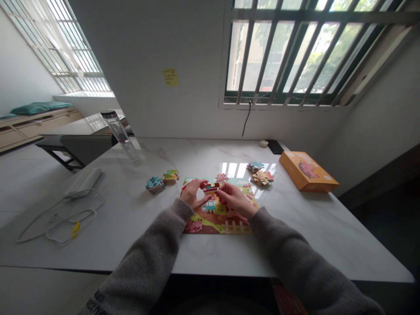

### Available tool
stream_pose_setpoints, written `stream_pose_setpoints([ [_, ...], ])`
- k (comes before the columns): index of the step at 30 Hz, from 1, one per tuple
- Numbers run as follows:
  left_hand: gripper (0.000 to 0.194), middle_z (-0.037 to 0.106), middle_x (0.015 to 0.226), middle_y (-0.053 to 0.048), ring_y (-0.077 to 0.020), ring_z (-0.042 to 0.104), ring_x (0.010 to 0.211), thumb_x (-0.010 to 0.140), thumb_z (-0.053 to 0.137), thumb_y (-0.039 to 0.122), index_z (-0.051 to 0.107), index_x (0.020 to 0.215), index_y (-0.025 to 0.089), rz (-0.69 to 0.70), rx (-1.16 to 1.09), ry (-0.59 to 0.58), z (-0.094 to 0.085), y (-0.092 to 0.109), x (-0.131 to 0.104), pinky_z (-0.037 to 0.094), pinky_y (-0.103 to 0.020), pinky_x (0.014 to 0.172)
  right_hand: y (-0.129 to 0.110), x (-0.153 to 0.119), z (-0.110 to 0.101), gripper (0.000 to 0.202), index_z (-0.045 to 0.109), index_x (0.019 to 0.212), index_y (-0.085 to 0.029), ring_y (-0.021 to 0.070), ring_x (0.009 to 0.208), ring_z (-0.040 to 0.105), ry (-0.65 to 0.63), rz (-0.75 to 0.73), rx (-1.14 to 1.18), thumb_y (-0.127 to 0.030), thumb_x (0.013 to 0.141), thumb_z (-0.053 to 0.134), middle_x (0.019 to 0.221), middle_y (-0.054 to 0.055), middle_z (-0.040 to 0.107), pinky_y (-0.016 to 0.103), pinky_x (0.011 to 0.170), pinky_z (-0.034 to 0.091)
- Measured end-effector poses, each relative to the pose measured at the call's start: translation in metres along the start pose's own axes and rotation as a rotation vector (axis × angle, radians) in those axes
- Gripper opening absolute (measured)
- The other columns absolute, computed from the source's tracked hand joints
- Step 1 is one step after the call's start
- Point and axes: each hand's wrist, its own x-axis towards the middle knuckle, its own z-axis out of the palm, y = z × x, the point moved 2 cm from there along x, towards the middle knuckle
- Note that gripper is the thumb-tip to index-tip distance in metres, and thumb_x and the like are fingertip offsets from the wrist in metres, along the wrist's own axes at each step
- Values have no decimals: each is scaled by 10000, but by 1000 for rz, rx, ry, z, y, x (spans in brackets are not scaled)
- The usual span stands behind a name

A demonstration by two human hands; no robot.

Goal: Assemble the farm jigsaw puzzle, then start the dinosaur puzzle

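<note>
A colourful farm picture puzzle (213,221) lies flat on the white marbled table, below both hands. Above its upper half, my left hand (194,192) curves its thumb and fingers around a small stack of puzzle pieces (211,188). My right hand (234,199) has its fingertips pinched together at the stack's right end. Just beyond the hands, a loose pink and red piece (222,177) rests at the picture's far edge. Stacked pieces stand to the left, one blue (155,184) and one yellow-green (171,176). More stacks, blue (255,166) and orange-yellow (262,178), are at the right.
An orange box (306,171) sits at the right, near a black phone (275,147) and a small white case (263,143). A clear bottle (118,129) stands at the back left. A white power strip (83,183) with its coiled cable (70,215) lies at the left.
</note>
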Motion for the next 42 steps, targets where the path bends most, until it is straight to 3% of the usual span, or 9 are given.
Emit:
stream_pose_setpoints([
  [2, 522, 653, 1027, -82, -244, 624, 943, 788, 736, 429, 562, 1224, 199, 31, 78, 1, 0, -2, 0, 495, -396, 869, 0, 0, 1, 360, 527, 827, -201, 106, 556, 507, 10, 41, 78, -536, 848, 657, 656, -47, 571, 228, 531, 403],
  [8, 430, 641, 1078, -91, -250, 595, 967, 820, 705, 375, 596, 1198, 202, 75, 187, -70, -3, -8, 1, 461, -398, 909, 2, 0, 2, 278, 559, 884, -194, 108, 576, 533, -5, 41, 69, -465, 886, 621, 733, -16, 619, 233, 535, 434],
  [12, 442, 637, 1062, -82, -260, 581, 993, 809, 697, 328, 595, 1224, 211, 20, 237, -105, -13, -12, 1, 455, -387, 901, 1, 1, -3, 307, 545, 1226, -225, 181, 890, 645, 59, -189, -246, -319, 934, 562, 1141, 86, 649, 346, 763, 559],
  [15, 433, 633, 1045, -79, -260, 570, 981, 823, 685, 338, 601, 1229, 214, 9, 240, -113, -18, -17, 0, 455, -390, 902, -3, -1, -6, 391, 527, 1316, -252, 249, 1219, 552, 35, -436, -541, -228, 928, 573, 1334, 111, 567, 474, 1037, 482],
  [17, 436, 629, 1047, -77, -256, 568, 977, 829, 685, 362, 600, 1232, 216, 23, 206, -120, -18, -19, -1, 460, -390, 910, -5, -2, -5, 407, 526, 1333, -265, 264, 1316, 478, -19, -529, -655, -203, 934, 577, 1370, 105, 550, 515, 1110, 421],
  [28, 434, 635, 1022, -80, -258, 563, 970, 809, 711, 411, 618, 1182, 209, 56, 168, -160, -10, -27, -2, 470, -405, 918, -4, -1, -2, 292, 591, 1243, -269, 251, 1213, 544, -50, -592, -732, -257, 951, 607, 1262, 87, 607, 466, 1034, 485],
  [34, 555, 664, 1048, -86, -263, 572, 972, 791, 622, 201, 530, 1338, 184, 30, 210, -151, -21, -47, -12, 475, -421, 923, -2, 0, -4, 262, 600, 1216, -257, 252, 1193, 549, -26, -546, -791, -266, 955, 614, 1225, 87, 620, 445, 1009, 480],
  [39, 256, 655, 1060, -92, -262, 561, 1028, 824, 531, 155, 699, 1013, 194, -41, 330, -156, -31, -68, -24, 468, -426, 968, 5, 4, -1, 231, 627, 1178, -249, 240, 1156, 553, -28, -511, -809, -252, 947, 625, 1192, 75, 636, 423, 999, 465],
  [42, 233, 660, 1040, -80, -241, 565, 1005, 825, 523, 116, 708, 943, 191, -51, 354, -164, -31, -73, -27, 469, -398, 973, 4, 9, 3, 221, 648, 1152, -241, 235, 1129, 556, -78, -482, -822, -212, 934, 629, 1175, 73, 646, 407, 989, 457],
])
